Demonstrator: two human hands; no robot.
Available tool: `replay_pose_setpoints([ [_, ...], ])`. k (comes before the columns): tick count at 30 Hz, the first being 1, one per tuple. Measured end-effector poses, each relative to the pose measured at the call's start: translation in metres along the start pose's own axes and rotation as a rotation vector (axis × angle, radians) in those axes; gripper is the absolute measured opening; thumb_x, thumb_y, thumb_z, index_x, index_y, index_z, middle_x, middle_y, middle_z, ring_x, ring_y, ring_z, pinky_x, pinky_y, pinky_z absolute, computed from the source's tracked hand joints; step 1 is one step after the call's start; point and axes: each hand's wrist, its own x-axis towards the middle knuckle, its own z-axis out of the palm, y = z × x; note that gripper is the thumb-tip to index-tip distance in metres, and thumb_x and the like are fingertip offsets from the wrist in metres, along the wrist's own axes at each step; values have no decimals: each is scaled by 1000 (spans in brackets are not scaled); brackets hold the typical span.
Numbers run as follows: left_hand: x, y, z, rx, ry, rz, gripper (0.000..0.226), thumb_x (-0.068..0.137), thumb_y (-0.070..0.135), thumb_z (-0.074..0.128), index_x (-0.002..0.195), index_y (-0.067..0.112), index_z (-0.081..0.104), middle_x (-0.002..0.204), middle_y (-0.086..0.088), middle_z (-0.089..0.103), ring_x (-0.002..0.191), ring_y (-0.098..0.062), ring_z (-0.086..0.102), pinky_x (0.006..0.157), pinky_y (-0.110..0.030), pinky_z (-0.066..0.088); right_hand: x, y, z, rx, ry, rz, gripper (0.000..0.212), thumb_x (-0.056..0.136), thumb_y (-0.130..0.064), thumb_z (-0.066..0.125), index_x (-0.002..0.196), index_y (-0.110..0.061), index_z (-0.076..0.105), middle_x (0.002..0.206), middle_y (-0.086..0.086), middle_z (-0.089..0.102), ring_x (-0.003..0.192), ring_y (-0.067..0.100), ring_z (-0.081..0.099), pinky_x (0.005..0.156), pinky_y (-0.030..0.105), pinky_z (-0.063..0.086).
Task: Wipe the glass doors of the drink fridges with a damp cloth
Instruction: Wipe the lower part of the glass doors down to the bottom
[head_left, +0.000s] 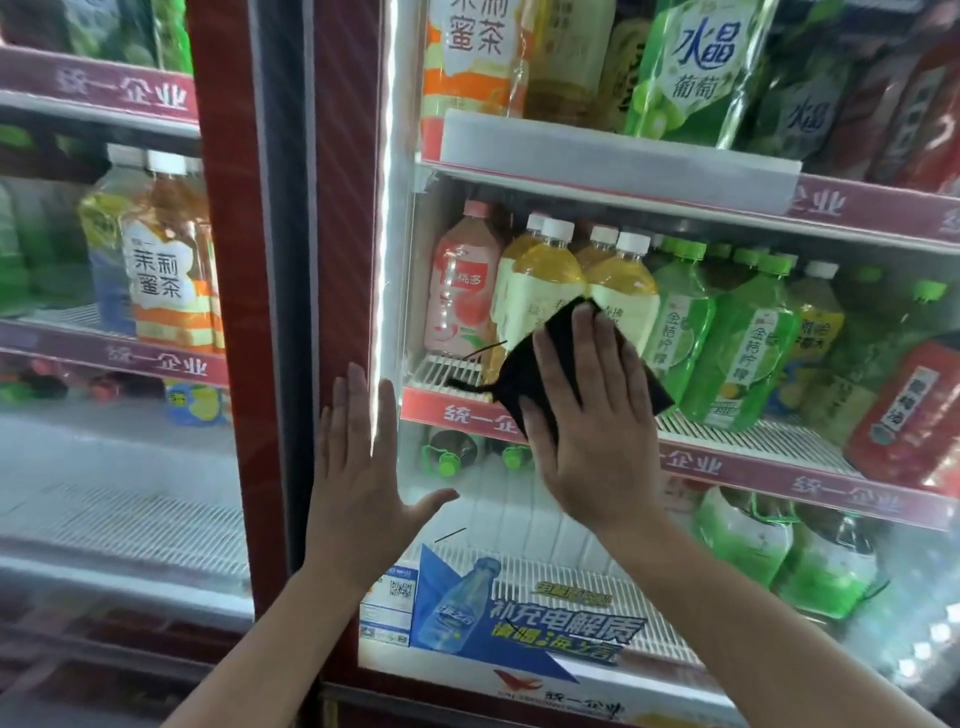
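I stood close by and saw the right hand (587, 415) lying flat, fingers straight and a little spread, pressing a black cloth (524, 374) against the glass door (519, 519) of the right fridge. Nothing was clenched, and only pressure held the cloth there. The left hand (363, 467), also released and flat, rested just left of it on the red door frame (343, 234), with the thumb out over the glass. In my judgement the step goes well if the palm gives even pressure, if the strokes overlap and run downward to the blue sticker (519, 613) below the hands, and if the left hand braces the door against swinging. The loose corner of the cloth, sticking out left of the right hand, should be tucked under, or it may leave streaks. By count there were two hands, one cloth, one sticker, and two doors, the second glass door (130, 493) being well left of the left hand. Just above the right hand stood four white-capped yellow bottles (550, 280) beside one pink bottle (462, 291).
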Motion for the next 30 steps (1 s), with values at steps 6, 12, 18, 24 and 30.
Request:
replay_pose_setpoints([
  [6, -1, -7, 0, 18, 11, 12, 128, 70, 73, 64, 157, 7, -4, 166, -15, -2, 153, -29, 3, 122, -42, 10, 18, -29, 9, -12, 43, 58, 61, 103, -39, 49, 155, -12, 32, 162, 19, 12, 153, 34, 8, 125, 47, 10],
  [12, -6, -9, -2, 21, 9, -1, 121, 73, 62, 73, 156, -1, 11, 166, -15, 5, 153, -26, 8, 123, -44, 15, -3, -73, 30, 43, -99, -77, 58, 104, -34, 46, 156, -18, 28, 165, 13, 12, 154, 27, 4, 125, 43, 7],
  [18, -15, -19, -11, 96, -47, 9, 115, 79, 58, 69, 157, 3, 4, 166, -11, -2, 154, -26, 4, 124, -41, 9, -31, -50, 24, 47, -183, -287, 59, 101, -35, 52, 155, -25, 32, 165, 4, 18, 154, 19, 12, 125, 40, 10],
  [24, -22, -23, -29, 186, 35, 11, 99, 85, 39, 66, 156, 0, 8, 165, -16, 5, 153, -29, 7, 122, -48, 15, 11, -44, 13, 53, -116, -190, 65, 102, -36, 52, 158, -18, 23, 165, 5, 15, 154, 20, 10, 126, 40, 10],
  [30, -17, -36, -51, 215, 94, -58, 86, 88, 30, 54, 156, 1, 11, 165, -15, 5, 153, -29, 6, 124, -47, 9, 52, -79, 28, 77, -95, -282, 52, 102, -35, 51, 147, -9, 41, 165, 11, 17, 154, 25, 10, 126, 41, 8],
])
